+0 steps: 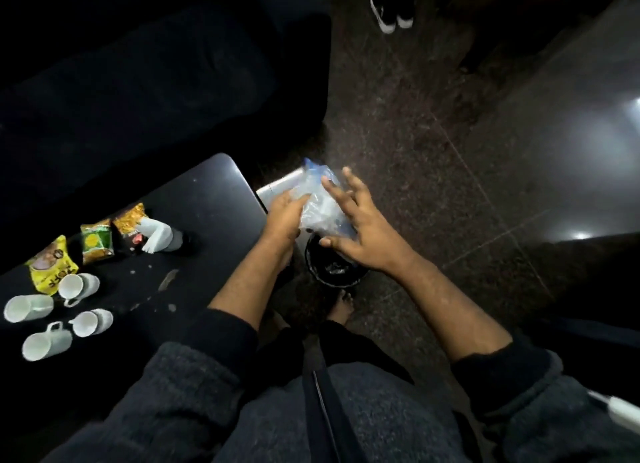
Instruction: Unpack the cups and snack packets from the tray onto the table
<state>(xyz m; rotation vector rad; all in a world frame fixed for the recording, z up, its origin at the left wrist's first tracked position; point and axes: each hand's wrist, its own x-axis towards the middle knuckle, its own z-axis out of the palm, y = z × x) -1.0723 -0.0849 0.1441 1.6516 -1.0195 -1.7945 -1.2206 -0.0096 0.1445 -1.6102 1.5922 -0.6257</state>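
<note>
Two hands | left grip (285,217) closed on clear bag (320,203) | right grip (360,227) splayed, touching it

A dim lounge or waiting area, possibly in an office or public building

A polished, speckled stone floor (433,144) with thin tile joints mirrors bright ceiling lights, the kind of flooring found in lobbies. A large dark upholstered sofa (156,82) stands beside a low, glossy black table (194,199) with rounded corners, laid with white cups (79,285) and snack packets (97,245) as for refreshments. A small black bin (334,272) stands on the floor, and another person's sneakers (391,7) show farther off. The light is too poor to say more.
</note>
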